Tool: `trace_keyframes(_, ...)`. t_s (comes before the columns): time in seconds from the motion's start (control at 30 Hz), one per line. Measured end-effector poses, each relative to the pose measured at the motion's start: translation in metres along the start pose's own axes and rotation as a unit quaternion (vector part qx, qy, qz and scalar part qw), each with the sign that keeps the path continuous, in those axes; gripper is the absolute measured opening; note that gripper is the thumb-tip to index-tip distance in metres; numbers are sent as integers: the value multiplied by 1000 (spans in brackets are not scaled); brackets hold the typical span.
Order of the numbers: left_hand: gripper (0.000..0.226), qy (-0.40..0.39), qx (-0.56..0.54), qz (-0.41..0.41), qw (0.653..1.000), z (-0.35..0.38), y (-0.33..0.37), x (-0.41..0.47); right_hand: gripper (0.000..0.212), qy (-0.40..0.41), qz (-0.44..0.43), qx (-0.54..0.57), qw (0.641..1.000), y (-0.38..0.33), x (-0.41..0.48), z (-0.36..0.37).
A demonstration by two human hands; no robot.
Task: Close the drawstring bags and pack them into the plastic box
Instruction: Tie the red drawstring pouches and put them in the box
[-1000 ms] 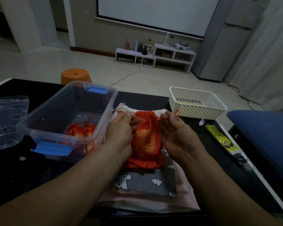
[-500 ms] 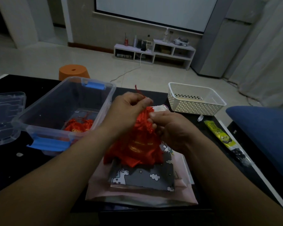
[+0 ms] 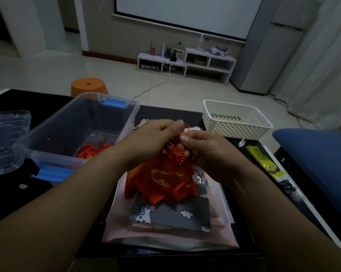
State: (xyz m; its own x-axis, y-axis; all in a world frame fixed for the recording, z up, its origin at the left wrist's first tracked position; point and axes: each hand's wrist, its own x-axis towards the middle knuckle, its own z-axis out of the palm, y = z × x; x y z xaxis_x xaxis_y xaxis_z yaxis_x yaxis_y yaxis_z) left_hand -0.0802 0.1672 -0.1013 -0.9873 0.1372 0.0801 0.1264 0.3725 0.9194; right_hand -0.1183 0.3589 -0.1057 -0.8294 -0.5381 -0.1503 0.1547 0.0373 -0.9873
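Two things are being held at once above the middle of the desk [image 3: 8, 203]: the left hand [image 3: 158, 134] is pinching a thin red cord [image 3: 187, 128] between thumb and forefinger, its grip clamped on that cord, and the right hand [image 3: 207, 150] is curling thumb and fingers round the bunched neck of a red drawstring bag [image 3: 165, 179], its grip clamped there. The bag, printed in gold, is hanging from both hands with its neck gathered, and its lower edge is sagging onto a grey unicorn-print pouch [image 3: 171, 214], which is lying on a flat pink bag [image 3: 165, 238]. Just to the left the clear plastic box [image 3: 48, 132] with blue latches is standing open, and more red bags [image 3: 91, 152] are lying on its floor. Its clear lid [image 3: 6, 138] is resting on the desk at the far left, touching the box. A white perforated basket [image 3: 236, 130] is sitting at the back right, and a yellow-green packet [image 3: 262, 160] is lying along the desk's right edge. An orange stool [image 3: 89, 86] is standing on the floor behind the box.
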Motion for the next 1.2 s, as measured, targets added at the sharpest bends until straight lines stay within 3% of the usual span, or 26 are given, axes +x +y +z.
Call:
trace_keyframes(0.17, 22, -72, 35, 6, 997, -8, -3, -8, 15, 17, -7, -40, 999, 2, 0, -8)
trace_keyframes(0.53, 18, 38, 146, 40, 988, -3, -4, -8, 8, 66, -65, -164, 982, 2, -1, -7)
trace_keyframes(0.73, 19, -8, 108, 12, 994, -4, -4, -10, 5, 117, -109, -284, 945, 3, -2, -2)
trace_keyframes(1.03, 18, -2, 37, -22, 999, -3, -7, -7, 7, 104, -125, -279, 946, 2, -3, 0)
trace_keyframes(1.2, 19, -23, 51, -13, 998, -2, -5, -9, 2, 86, -132, -271, 950, 2, -3, 1)
